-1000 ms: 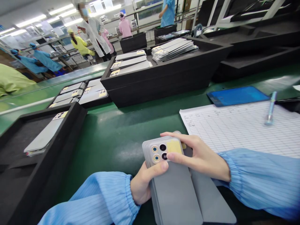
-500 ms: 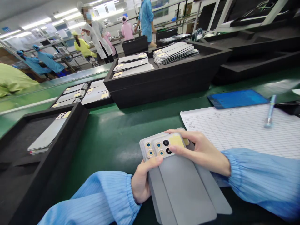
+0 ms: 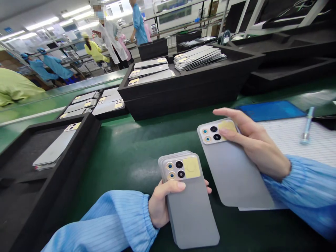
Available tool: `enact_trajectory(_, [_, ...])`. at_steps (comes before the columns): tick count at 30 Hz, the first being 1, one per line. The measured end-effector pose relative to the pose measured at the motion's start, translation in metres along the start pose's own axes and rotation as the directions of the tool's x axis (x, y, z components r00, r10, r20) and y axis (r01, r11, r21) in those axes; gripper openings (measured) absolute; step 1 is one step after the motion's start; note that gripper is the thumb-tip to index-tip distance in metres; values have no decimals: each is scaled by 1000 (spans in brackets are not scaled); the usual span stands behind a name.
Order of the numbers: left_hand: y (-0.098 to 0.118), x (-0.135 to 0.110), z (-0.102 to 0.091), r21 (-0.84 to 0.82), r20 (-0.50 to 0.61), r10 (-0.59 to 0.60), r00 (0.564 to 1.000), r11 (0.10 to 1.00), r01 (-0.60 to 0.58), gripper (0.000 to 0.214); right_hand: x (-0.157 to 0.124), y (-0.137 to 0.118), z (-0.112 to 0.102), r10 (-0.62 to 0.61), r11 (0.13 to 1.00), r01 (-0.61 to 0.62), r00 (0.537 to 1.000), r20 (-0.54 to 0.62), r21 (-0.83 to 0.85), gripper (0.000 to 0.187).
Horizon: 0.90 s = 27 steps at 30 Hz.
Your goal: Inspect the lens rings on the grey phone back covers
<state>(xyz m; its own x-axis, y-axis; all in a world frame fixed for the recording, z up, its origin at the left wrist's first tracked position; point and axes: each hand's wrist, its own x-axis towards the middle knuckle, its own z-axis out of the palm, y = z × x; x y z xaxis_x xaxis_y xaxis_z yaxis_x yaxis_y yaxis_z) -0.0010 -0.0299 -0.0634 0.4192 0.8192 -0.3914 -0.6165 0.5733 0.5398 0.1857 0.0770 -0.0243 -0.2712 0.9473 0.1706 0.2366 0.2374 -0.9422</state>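
- And away goes the right hand, swung up and clear of the left hand, a grey panel going with it!
- Right fingers closed on that panel's upper end, thumb on top beside the lenses.
- Left fingers wrapped round a grey stack, tips poking past its right edge.
- Slim gap between the two; open counter stretches left to the black tray.

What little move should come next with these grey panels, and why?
Probably bring the right hand over to the stack of grey panels in the left hand: its offset edges show more than one panel there, while the separate grey panel in the right hand is held clear of that stack.
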Motion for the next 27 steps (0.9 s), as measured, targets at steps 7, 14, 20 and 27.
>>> enact_trajectory(7, [1,-2,1,-7,5,12,1000,1000,-12,41,-14,3,18,-75,997,76,937,342,9,22])
enact_trajectory(14, [0,-1,2,-27,28,36,999,999,-36,37,-19,1,28,8,1000,-12,918,397,6,27])
enact_trajectory(20, [0,0,1,-1,53,41,998,999,-41,37,-26,1,34,149,952,-259,857,493,164,19])
enact_trajectory(27, [-1,0,2,51,75,52,996,997,-56,33,-26,-1,34,148,958,-250,855,497,144,18])
